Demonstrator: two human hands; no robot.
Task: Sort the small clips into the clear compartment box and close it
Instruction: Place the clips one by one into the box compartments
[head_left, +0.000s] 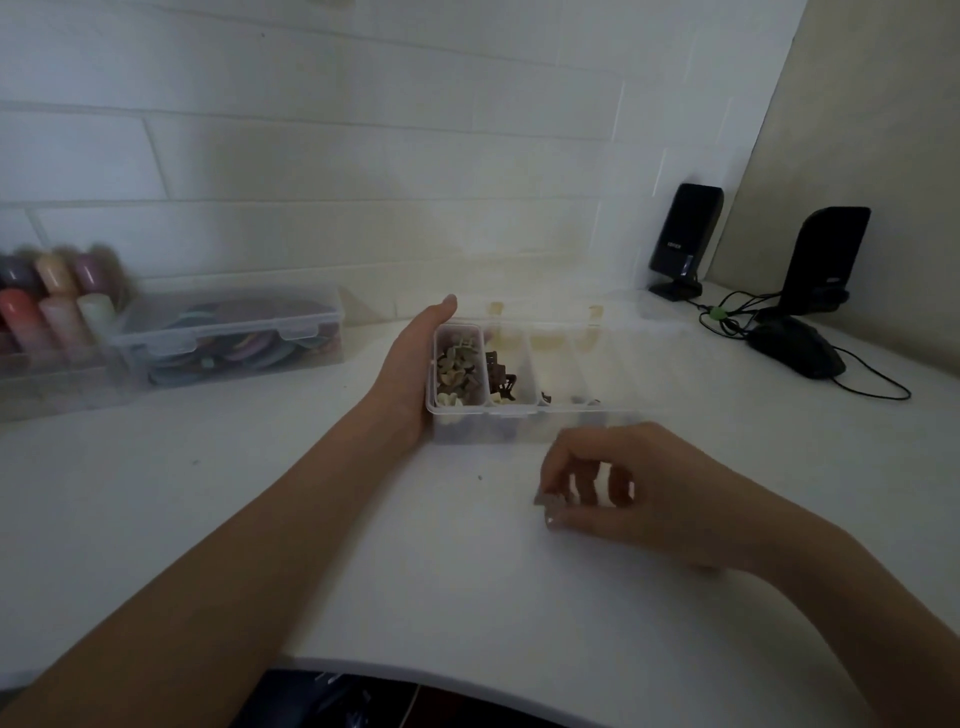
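Note:
The clear compartment box (613, 374) lies open on the white desk, its lid tipped back toward the wall. Its leftmost compartment holds pale green and cream clips (454, 371); the one beside it holds dark brown clips (500, 374). My left hand (410, 364) rests flat against the box's left end, steadying it. In front of the box my right hand (623, 488) hovers low over the desk, fingertips pinched on a small greyish clip (550, 500).
A closed clear box of coloured items (228, 332) and a rack of coloured cylinders (52, 306) stand at the left. Two black speakers (685, 239), a black mouse (795, 348) and cables (872, 384) sit at the back right. The desk's front edge (467, 675) curves near me.

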